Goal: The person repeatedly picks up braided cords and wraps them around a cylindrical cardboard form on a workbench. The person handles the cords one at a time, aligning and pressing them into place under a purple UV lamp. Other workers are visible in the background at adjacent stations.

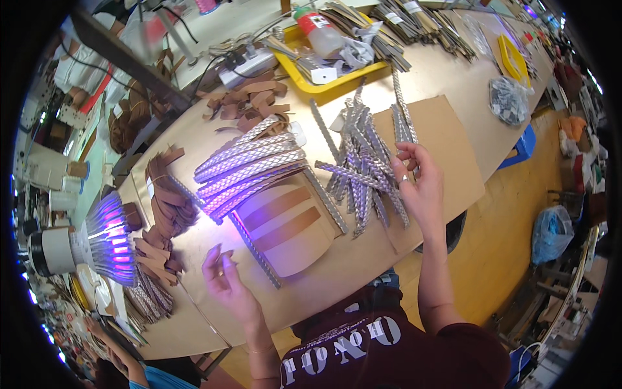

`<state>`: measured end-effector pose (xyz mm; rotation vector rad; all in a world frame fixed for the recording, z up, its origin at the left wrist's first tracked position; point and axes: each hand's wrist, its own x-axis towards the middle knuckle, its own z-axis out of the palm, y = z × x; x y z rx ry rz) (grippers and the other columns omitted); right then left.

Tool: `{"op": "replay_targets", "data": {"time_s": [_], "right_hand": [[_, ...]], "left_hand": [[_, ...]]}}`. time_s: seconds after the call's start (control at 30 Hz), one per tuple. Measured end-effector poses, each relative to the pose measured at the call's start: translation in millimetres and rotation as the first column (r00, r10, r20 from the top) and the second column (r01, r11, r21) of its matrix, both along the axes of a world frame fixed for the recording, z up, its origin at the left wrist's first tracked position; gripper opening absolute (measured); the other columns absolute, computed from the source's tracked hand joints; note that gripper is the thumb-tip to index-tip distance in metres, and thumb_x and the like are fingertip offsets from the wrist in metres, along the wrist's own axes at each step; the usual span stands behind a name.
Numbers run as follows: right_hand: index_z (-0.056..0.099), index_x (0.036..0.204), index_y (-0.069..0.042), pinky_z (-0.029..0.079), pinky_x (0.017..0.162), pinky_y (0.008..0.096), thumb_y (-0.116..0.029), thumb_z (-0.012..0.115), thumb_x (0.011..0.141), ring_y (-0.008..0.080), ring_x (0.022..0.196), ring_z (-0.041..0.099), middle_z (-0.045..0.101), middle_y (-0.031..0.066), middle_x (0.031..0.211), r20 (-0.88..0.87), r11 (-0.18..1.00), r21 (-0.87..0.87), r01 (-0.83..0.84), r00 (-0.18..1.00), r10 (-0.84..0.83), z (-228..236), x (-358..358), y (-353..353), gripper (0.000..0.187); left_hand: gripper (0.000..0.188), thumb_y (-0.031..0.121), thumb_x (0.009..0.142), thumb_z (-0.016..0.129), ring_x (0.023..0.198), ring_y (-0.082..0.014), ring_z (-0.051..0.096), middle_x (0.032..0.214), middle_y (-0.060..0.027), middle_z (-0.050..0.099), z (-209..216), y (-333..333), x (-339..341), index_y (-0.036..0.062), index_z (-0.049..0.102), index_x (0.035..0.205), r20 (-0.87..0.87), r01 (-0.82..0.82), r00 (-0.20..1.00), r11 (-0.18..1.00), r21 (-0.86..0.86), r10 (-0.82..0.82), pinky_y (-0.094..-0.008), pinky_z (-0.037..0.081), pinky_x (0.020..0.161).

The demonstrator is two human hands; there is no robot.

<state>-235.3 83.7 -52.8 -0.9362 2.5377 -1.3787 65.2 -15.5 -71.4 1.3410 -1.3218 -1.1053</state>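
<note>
My left hand (228, 282) hovers over the table's near side, fingers loosely bent and apart, holding nothing I can see. My right hand (420, 181), wearing a ring, is over the right side of a pile of silver-grey braided strips (363, 162). Its fingers are half bent and apart, near one long braided strip (401, 97); contact with it is unclear. Between my hands lies a tan board (291, 249) with two brown strips (278, 223) across it. Several braided bands (253, 162) are stacked at its far end, and single braided strips (256, 253) lie along its sides.
A lamp (107, 240) casts violet light from the left. Brown strips (168, 201) lie in heaps near it. Behind are a power strip (247, 68) and a yellow tray (330, 87) with a bottle (319, 35). Cardboard (453, 149) lies at right. Another person's arm (120, 350) shows lower left.
</note>
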Motion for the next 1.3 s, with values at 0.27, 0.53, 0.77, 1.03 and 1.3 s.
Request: {"op": "replay_targets", "data": {"time_s": [0.27,0.53,0.77,1.03,1.3], "right_hand": [[0.067,0.098,0.000,0.047,0.062,0.0287,-0.013,0.074,0.085,0.0119,0.067,0.055,0.063,0.0043,0.076,0.075,0.978,0.205,-0.039,0.997,0.024,-13,-10,-12,0.020],[0.067,0.096,0.001,0.045,0.058,0.0261,-0.012,0.072,0.087,0.0089,0.062,0.054,0.061,0.0038,0.070,0.300,0.995,0.028,-0.099,0.950,0.086,-17,-17,3,0.016],[0.067,0.101,0.000,0.050,0.066,0.0335,-0.017,0.075,0.084,0.0195,0.073,0.061,0.065,0.0105,0.089,0.081,0.979,0.178,-0.097,0.993,0.084,-26,-32,16,0.025],[0.066,0.089,0.001,0.046,0.064,0.0248,-0.016,0.075,0.086,0.0071,0.068,0.055,0.065,0.0032,0.080,0.500,0.973,0.153,-0.176,0.863,0.077,-24,-48,12,0.020],[0.065,0.093,-0.001,0.045,0.065,0.0212,-0.012,0.069,0.092,0.0050,0.070,0.056,0.066,-0.0007,0.081,0.679,0.976,-0.205,-0.072,0.707,0.195,-9,-82,27,0.011]], "left_hand": [[0.014,0.000,0.091,0.058,0.098,-0.0258,0.061,0.114,-0.0151,0.062,36,31,-30,0.0027,0.057,0.104,0.371,0.473,0.880,0.630,-0.616,-0.297,-0.0375,0.049,0.083],[0.068,0.022,0.086,0.070,0.140,-0.0391,0.033,0.152,-0.0197,0.035,16,62,-157,0.0039,0.042,0.144,0.717,0.937,0.305,0.330,-0.110,-0.627,-0.0521,0.028,0.112],[0.074,0.032,0.088,0.068,0.146,-0.0389,0.023,0.157,-0.0183,0.028,-4,56,-183,0.0063,0.037,0.149,0.817,0.922,0.215,0.386,0.010,-0.535,-0.0535,0.020,0.117],[0.069,0.034,0.087,0.068,0.144,-0.0389,0.026,0.155,-0.0178,0.032,-3,55,-185,0.0092,0.043,0.146,0.821,0.912,0.212,0.409,0.029,-0.530,-0.0543,0.021,0.115],[0.058,0.041,0.089,0.064,0.141,-0.0354,0.032,0.149,-0.0164,0.041,5,51,-198,0.0106,0.055,0.137,0.889,0.914,0.154,0.404,0.037,-0.430,-0.0564,0.028,0.111]]}}
